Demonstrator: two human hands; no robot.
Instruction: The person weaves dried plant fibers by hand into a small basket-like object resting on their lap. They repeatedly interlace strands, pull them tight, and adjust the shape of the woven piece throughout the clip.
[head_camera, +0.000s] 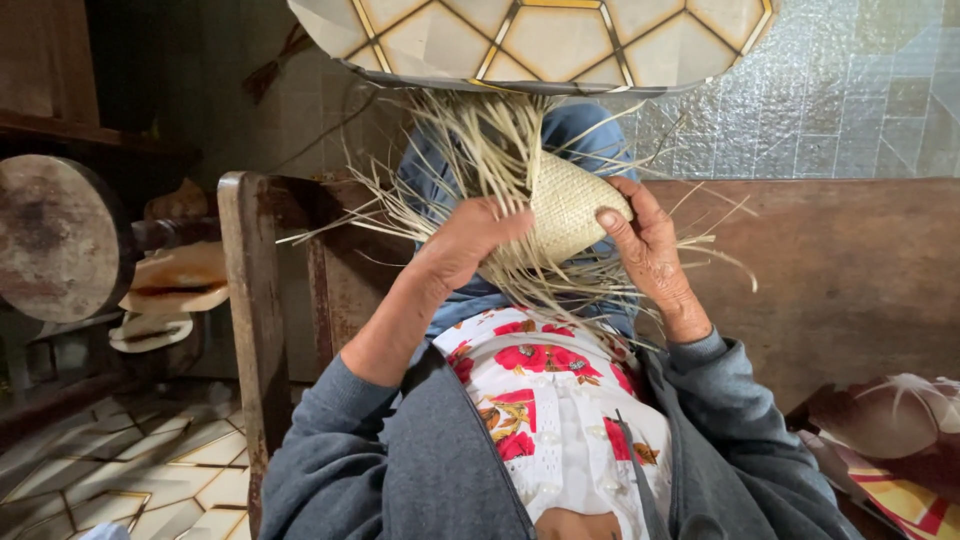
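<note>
A small woven straw piece (566, 208), pale and tightly plaited, rests above my lap with several loose straw strands (470, 150) fanning out from its edge. My left hand (468, 243) grips the strands at the piece's left side, fingers curled over them. My right hand (645, 240) cups the right side of the woven piece, thumb pressed on its surface. Both forearms wear grey sleeves over a white top with red flowers.
A wooden chair frame (255, 300) stands at my left. A round wooden block (55, 235) and stacked straw hats (175, 290) lie farther left. A brown wooden board (850, 270) runs behind my hands. Patterned cloth (900, 450) sits at the lower right.
</note>
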